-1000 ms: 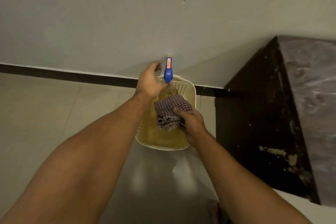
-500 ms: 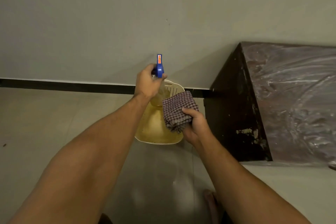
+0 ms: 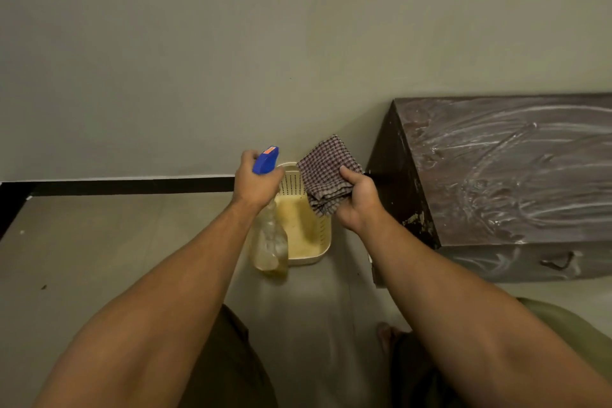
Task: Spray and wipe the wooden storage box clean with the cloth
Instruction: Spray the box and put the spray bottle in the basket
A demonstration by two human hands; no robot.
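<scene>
Grey tiled floor (image 3: 99, 242): cream perforated basket (image 3: 326, 242) beside dark wooden storage box (image 3: 496, 175).

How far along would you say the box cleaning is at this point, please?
Partly done, it seems. The wooden storage box already shows whitish smear streaks across its top and front. The left hand holds the spray bottle and the right hand grips the folded checked cloth, both above the cream basket, off the box. Wiping the streaks away is left.

I see a plain home room. Tiled floor (image 3: 99, 242), painted wall (image 3: 198, 43), dark skirting (image 3: 132, 185) and a plastic basket (image 3: 326, 242) suggest it.
</scene>
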